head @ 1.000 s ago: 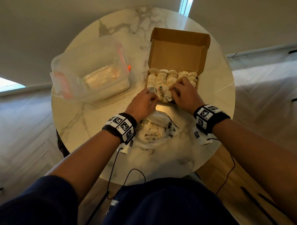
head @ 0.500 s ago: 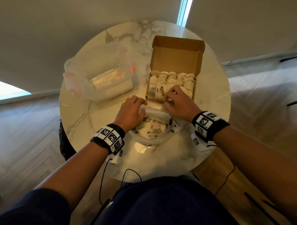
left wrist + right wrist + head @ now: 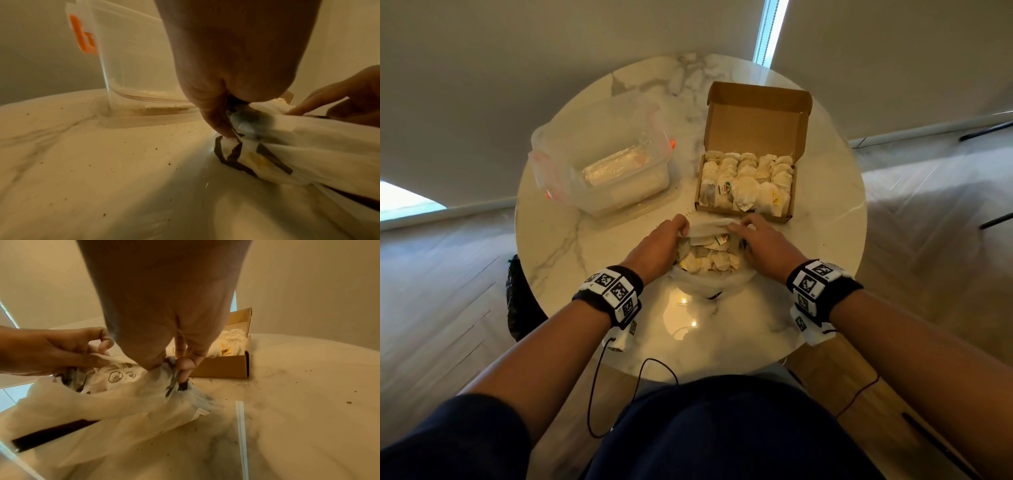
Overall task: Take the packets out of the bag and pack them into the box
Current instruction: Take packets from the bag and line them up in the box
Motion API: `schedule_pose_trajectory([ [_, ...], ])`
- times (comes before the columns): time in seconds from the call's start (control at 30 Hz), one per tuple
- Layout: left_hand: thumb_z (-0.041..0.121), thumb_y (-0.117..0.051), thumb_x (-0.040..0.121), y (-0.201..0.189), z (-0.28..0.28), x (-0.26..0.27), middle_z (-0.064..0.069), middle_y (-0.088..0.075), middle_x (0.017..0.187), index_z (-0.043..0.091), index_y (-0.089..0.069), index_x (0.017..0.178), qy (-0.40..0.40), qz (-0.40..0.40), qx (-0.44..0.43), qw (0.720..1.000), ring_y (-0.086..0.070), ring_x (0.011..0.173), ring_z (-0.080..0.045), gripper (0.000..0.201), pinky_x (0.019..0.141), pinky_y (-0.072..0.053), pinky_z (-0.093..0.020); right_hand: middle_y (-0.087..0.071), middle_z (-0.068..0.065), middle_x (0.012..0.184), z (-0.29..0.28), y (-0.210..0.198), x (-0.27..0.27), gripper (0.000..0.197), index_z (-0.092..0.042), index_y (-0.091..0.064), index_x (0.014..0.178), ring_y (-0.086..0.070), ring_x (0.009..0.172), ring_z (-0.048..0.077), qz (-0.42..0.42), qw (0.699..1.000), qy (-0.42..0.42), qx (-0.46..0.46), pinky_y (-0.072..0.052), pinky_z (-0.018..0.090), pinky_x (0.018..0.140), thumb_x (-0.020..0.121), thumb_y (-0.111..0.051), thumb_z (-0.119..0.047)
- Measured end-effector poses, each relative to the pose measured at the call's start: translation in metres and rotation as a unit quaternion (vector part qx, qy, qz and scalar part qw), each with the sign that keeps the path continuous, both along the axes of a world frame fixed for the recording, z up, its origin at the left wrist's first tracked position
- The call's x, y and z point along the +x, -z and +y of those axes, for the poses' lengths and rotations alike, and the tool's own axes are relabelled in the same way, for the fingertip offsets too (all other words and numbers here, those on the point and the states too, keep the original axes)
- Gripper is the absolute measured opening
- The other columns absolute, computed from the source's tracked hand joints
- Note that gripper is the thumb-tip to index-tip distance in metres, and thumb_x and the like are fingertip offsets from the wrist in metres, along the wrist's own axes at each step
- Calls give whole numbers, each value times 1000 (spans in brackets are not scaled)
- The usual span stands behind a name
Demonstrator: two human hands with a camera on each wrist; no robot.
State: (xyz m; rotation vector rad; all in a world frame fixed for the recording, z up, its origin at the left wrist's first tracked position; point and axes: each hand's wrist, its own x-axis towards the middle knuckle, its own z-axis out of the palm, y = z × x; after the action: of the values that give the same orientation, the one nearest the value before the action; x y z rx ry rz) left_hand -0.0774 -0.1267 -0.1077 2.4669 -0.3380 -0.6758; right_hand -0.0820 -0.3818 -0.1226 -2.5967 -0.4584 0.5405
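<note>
The left hand [image 3: 657, 245] pinches the left side of the bag's [image 3: 709, 284] rim; the right hand [image 3: 763, 245] pinches the right side. The bag rests on the table [image 3: 571, 240], mouth spread, just in front of the box [image 3: 744, 186]. Loose packets [image 3: 709, 258] show inside the bag, partly covered by its folded far edge; their number cannot be told. More packets fill the box, lid upright. A clear plastic container [image 3: 613, 171] stands left of the box, contents indistinct.
</note>
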Motion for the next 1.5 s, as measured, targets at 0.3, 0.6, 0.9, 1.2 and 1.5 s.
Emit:
schedule_pose_trajectory([
  [0.3, 25, -65, 86, 3, -13, 1, -7, -51, 111, 31, -70, 114, 73, -222, 165, 958, -46, 98, -32, 30, 81, -39, -42, -37, 14, 139, 6, -3, 1, 62, -15, -40, 149, -55, 108, 32, 22, 1000, 13, -5, -49, 34, 90, 91, -59, -9],
  [0.6, 28, -59, 92, 21, -57, 18, -5, -59, 114, 24, -59, 132, 203, -176, 180, 946, -59, 96, -27, 40, 75, -45, -38, -49, 11, 132, 2, -13, 16, 58, -13, -48, 145, -52, 117, 26, 52, 998, -14, 12, -43, 31, 97, 89, -57, -2],
  [0.9, 31, -47, 97, 30, -61, 31, -4, -65, 116, 23, -64, 121, 141, -161, 177, 961, -65, 95, -29, 31, 72, -53, -39, -53, 12, 127, -4, -10, 25, 55, -10, -55, 141, -56, 110, 28, 73, 996, -41, 15, -47, 39, 95, 87, -58, 2],
  [1.2, 40, -52, 99, 20, -43, 28, -7, -56, 104, 14, -68, 107, 87, -146, 53, 984, -55, 88, -22, 31, 69, -40, -30, -49, 7, 126, -8, -10, 28, 51, -13, -58, 135, -53, 109, 24, 50, 998, -20, 24, -50, 37, 93, 85, -69, -13],
  [1.5, 23, -47, 103, -5, -34, 12, 4, -56, 76, 14, -49, 104, 53, -80, -48, 994, -49, 61, -12, 9, 59, -33, -27, -49, -6, 96, 14, -19, 19, 29, -17, -50, 101, -41, 80, 12, 15, 995, 17, 95, -28, 25, 67, 81, -70, -12],
])
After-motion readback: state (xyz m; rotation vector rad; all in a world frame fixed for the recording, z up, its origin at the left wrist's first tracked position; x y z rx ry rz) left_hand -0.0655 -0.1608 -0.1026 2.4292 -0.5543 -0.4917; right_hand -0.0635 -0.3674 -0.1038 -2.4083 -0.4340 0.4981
